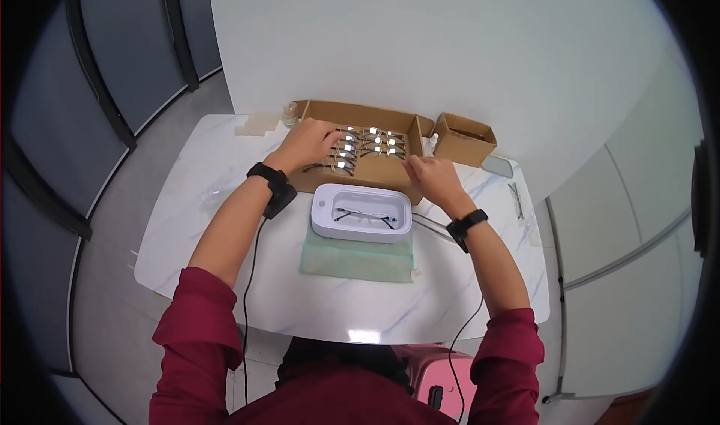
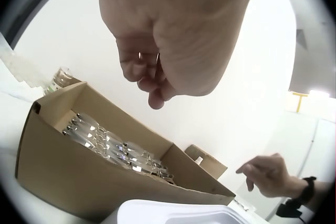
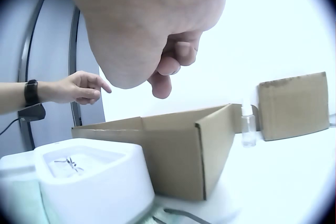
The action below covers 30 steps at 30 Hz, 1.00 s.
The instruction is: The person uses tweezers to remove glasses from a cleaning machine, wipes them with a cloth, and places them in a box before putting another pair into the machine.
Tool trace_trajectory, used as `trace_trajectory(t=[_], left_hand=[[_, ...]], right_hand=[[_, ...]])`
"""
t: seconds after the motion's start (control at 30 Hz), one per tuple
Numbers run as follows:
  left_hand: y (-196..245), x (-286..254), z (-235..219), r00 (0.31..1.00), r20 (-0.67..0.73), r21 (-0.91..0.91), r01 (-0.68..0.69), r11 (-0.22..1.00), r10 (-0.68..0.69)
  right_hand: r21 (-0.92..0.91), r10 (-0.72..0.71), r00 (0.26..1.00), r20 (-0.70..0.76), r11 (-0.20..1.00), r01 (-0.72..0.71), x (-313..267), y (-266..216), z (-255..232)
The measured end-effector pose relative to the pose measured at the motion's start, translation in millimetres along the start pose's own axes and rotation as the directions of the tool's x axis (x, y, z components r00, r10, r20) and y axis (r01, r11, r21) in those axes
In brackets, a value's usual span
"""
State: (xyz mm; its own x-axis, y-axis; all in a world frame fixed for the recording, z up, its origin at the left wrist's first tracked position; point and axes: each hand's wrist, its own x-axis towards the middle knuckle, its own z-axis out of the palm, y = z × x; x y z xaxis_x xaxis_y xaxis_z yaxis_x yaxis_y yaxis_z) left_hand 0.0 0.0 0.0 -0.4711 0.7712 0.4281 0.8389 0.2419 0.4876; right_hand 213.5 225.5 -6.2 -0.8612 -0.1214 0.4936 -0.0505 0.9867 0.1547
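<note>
My left hand (image 1: 304, 144) is over the left side of an open cardboard box (image 2: 89, 174), its fingers loosely bent and holding nothing. Inside the box, several pairs of eyeglasses (image 1: 384, 141) lie in two columns. Above the box's right end, my right hand (image 1: 435, 179) hangs with loosely curled fingers and nothing in them. In front of the box, between my forearms, stands a white ultrasonic cleaner (image 3: 100, 187). One pair of glasses (image 1: 365, 215) lies with its temples spread in the cleaner's tank.
Under the cleaner is a green cloth (image 1: 356, 264). A smaller cardboard box (image 1: 465, 144) and a clear spray bottle (image 3: 248, 127) stand at the back right. Another pair of glasses (image 1: 517, 200) lies near the table's right edge. A glass jar (image 1: 291, 114) is behind my left hand.
</note>
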Motion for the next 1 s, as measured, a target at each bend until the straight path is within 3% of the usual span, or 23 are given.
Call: trace_trajectory(t=[0.03, 0.07, 0.13, 0.17, 0.23, 0.27, 0.33, 0.37, 0.43, 0.47, 0.53, 0.67, 0.73, 0.77, 0.83, 0.87, 0.93, 0.97, 1.0], left_hand=[[-5, -3, 2, 0.980, -0.175, -0.073, -0.114, 0.991, 0.100], [-3, -4, -2, 0.980, -0.177, -0.077, -0.108, 0.991, 0.093], [-1, -4, -13, 0.998, 0.056, -0.125, 0.035, 0.992, -0.028], [0, -3, -16, 0.998, 0.051, -0.128, 0.037, 0.991, -0.030], [4, -1, -17, 0.976, 0.145, 0.070, 0.156, 0.985, -0.165], [-1, -1, -11, 0.975, 0.144, 0.066, 0.158, 0.985, -0.167], [-8, -1, 0, 0.999, -0.051, -0.191, -0.005, 0.982, -0.005], [-1, -1, -6, 0.999, -0.051, -0.193, -0.001, 0.981, -0.009], [11, 4, -15, 0.964, 0.169, 0.062, 0.196, 0.979, -0.204], [7, 2, -10, 0.964, 0.169, 0.062, 0.199, 0.978, -0.206], [-2, -2, 4, 0.985, -0.151, -0.217, 0.055, 0.975, -0.089], [-6, -8, 10, 0.978, -0.172, -0.402, 0.042, 0.915, -0.121], [-3, -15, 4, 0.949, -0.034, -0.682, 0.206, 0.702, -0.313], [-2, -19, 1, 0.949, -0.032, -0.681, 0.209, 0.702, -0.313], [-1, -30, -6, 0.901, -0.020, -0.853, 0.211, 0.478, -0.433], [0, -35, -10, 0.900, -0.020, -0.853, 0.212, 0.477, -0.436], [1, -47, -19, 0.857, -0.010, -0.952, 0.150, 0.268, -0.516], [-1, -53, -20, 0.854, -0.011, -0.951, 0.151, 0.268, -0.520], [-5, -59, -21, 0.832, -0.010, -0.979, 0.105, 0.177, -0.554]], right_hand=[[0.026, 0.028, 1.000, 0.012, 0.999, -0.028, -11, 2, -3], [0.027, 0.023, 1.000, 0.018, 0.999, -0.024, -23, 7, -4], [0.050, 0.041, 0.999, 0.032, 0.998, -0.042, -44, 16, -4], [0.047, 0.035, 0.999, 0.035, 0.998, -0.037, -55, 20, -5], [0.051, 0.086, 0.992, 0.095, 0.994, -0.091, -77, 24, -9], [0.050, 0.084, 0.992, 0.099, 0.995, -0.089, -88, 27, -9], [0.059, 0.107, 0.986, 0.130, 0.992, -0.116, -106, 32, -7], [0.047, 0.145, 0.974, 0.177, 0.987, -0.155, -114, 32, -9], [0.018, 0.113, 0.976, 0.185, 0.993, -0.118, -128, 33, -12], [-0.009, 0.086, 0.977, 0.194, 0.996, -0.085, -135, 32, -13], [0.009, 0.081, 0.973, 0.214, 0.996, -0.085, -147, 31, -15], [0.067, 0.076, 0.965, 0.251, 0.993, -0.095, -164, 27, -17], [0.094, 0.081, 0.966, 0.247, 0.990, -0.107, -170, 23, -17], [0.105, 0.074, 0.968, 0.241, 0.989, -0.102, -171, 20, -19], [0.120, 0.066, 0.970, 0.234, 0.988, -0.096, -175, 15, -16], [0.124, 0.069, 0.971, 0.227, 0.987, -0.099, -177, 14, -14], [0.130, 0.067, 0.973, 0.220, 0.987, -0.098, -180, 14, -10], [0.095, 0.060, 0.970, 0.235, 0.992, -0.084, -182, 16, -7], [0.060, 0.053, 0.967, 0.249, 0.996, -0.069, -184, 19, -5]])
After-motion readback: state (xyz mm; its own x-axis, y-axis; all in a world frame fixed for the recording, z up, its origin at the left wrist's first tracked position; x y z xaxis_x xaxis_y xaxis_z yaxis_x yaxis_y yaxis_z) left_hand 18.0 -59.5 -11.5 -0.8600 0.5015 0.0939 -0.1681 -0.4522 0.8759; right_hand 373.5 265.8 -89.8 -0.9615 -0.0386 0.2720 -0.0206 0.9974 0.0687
